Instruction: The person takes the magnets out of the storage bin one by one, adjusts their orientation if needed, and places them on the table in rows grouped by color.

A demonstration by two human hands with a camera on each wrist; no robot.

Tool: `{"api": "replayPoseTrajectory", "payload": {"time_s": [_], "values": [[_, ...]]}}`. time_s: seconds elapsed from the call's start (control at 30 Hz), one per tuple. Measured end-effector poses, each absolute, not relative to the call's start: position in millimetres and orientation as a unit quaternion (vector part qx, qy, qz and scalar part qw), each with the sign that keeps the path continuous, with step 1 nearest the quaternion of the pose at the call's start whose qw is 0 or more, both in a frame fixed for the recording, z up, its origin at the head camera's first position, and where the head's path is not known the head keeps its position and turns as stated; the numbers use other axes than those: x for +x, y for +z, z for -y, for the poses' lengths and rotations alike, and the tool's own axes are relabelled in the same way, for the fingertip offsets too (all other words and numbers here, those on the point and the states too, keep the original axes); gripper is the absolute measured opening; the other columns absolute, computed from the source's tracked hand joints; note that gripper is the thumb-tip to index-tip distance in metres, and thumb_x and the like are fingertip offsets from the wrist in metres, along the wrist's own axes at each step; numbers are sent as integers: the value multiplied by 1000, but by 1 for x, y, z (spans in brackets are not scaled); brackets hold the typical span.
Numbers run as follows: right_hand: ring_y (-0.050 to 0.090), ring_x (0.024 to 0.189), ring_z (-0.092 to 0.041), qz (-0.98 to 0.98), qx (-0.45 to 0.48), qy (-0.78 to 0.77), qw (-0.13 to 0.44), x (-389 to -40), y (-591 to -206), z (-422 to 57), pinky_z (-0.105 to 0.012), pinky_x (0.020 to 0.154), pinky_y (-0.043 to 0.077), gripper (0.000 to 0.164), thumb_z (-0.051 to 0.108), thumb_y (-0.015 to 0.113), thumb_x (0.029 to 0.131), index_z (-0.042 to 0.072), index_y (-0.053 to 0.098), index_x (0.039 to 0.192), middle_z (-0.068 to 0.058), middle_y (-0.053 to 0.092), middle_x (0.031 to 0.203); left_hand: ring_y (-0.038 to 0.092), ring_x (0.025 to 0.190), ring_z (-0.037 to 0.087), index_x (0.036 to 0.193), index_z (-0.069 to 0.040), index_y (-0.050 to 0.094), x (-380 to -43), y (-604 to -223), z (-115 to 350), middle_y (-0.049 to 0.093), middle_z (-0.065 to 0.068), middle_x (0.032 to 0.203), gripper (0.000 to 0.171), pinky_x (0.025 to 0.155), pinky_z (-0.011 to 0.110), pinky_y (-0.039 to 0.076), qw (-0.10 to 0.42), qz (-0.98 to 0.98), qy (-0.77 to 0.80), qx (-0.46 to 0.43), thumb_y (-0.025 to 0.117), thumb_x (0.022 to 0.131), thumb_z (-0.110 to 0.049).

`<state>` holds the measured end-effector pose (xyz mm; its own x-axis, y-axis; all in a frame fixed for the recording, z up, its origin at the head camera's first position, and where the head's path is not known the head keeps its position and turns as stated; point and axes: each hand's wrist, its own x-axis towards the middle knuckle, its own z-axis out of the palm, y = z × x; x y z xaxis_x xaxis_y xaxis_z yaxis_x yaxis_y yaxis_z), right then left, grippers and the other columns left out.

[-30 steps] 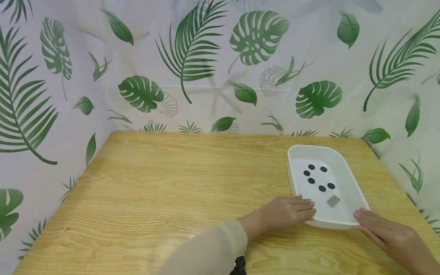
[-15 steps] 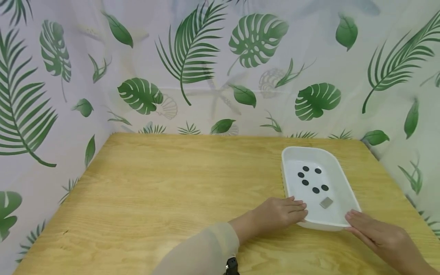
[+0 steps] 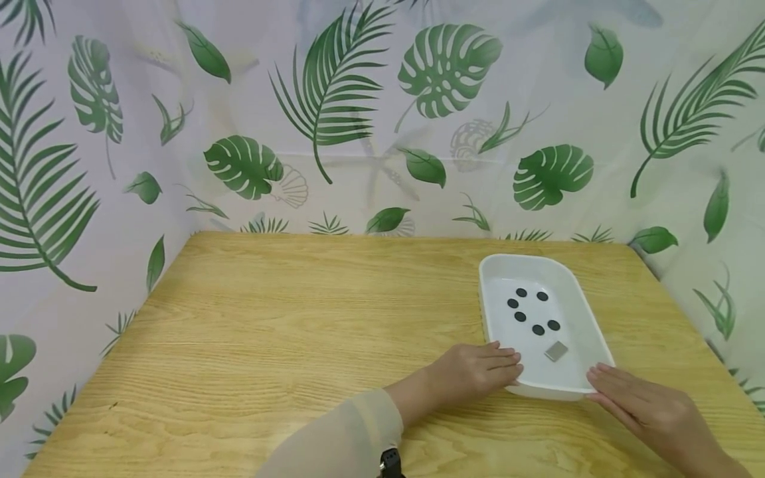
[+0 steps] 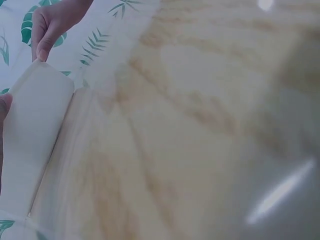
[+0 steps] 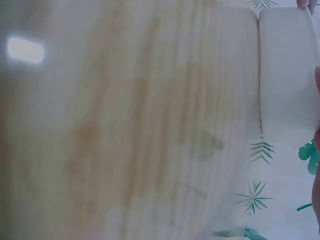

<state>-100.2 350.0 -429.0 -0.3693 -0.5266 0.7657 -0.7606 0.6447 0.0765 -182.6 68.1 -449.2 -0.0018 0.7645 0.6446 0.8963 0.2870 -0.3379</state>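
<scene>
In the head view, a white tray (image 3: 574,325) with a raised rim lies on the right half of the table. My left hand (image 3: 472,372) holds its near left corner, fingers over the rim. At the near right corner, my right hand (image 3: 648,406) grips the rim; the left wrist view shows that right hand (image 4: 52,25) with its thumb against the tray's outer wall (image 4: 42,100). Inside lie several small black discs (image 3: 538,330) and one grey rectangular piece (image 3: 556,351). My left thumb is hidden in the head view.
The wooden table (image 3: 269,332) stretches out to the left of the tray. Behind it and along both sides hangs a pale cloth (image 3: 358,66) printed with green leaves. A dark wrist strap (image 3: 391,461) shows by the left sleeve.
Both hands and the tray have shifted left across the table together. The discs and the grey piece have travelled along, keeping their arrangement inside.
</scene>
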Motion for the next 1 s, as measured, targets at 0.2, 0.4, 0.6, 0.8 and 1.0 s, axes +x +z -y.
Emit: {"api": "replayPoseTrajectory", "payload": {"time_s": [0.2, 0.4, 0.6, 0.8, 1.0], "values": [[53, 116, 2, 793, 410, 163, 421, -104, -428, -340, -9, 96, 36, 39, 38, 54, 94, 6, 75, 98, -5, 72, 97, 62, 107, 4, 105, -18, 72, -181, -452, -62, 69, -6, 108, 23, 97, 22, 41, 391, 703, -99, -586, 56, 95, -30], [54, 115, 0, 777, 421, 177, 433, -109, -428, -329, -9, 96, 37, 38, 38, 56, 93, 5, 75, 96, -6, 73, 94, 63, 104, 4, 101, -18, 73, -182, -456, -55, 70, -5, 105, 20, 97, 22, 42, 401, 704, -119, -574, 60, 93, -30], [57, 112, -2, 760, 432, 183, 450, -116, -429, -320, -12, 97, 38, 36, 36, 58, 92, 6, 76, 94, -10, 73, 85, 64, 102, 5, 99, -18, 74, -183, -458, -46, 71, -4, 103, 18, 96, 22, 43, 410, 702, -129, -568, 62, 92, -30], [56, 112, -1, 755, 434, 187, 454, -120, -429, -314, -12, 96, 38, 34, 36, 58, 92, 7, 77, 91, -9, 73, 83, 65, 101, 6, 99, -16, 74, -183, -453, -36, 71, -4, 103, 19, 96, 23, 43, 418, 697, -132, -568, 65, 89, -29], [56, 112, -1, 754, 434, 191, 455, -123, -427, -305, -11, 95, 39, 34, 36, 58, 93, 7, 77, 89, -5, 72, 95, 65, 103, 7, 101, -14, 74, -182, -453, -28, 71, -2, 104, 19, 96, 23, 43, 415, 695, -143, -569, 67, 88, -27]]}}
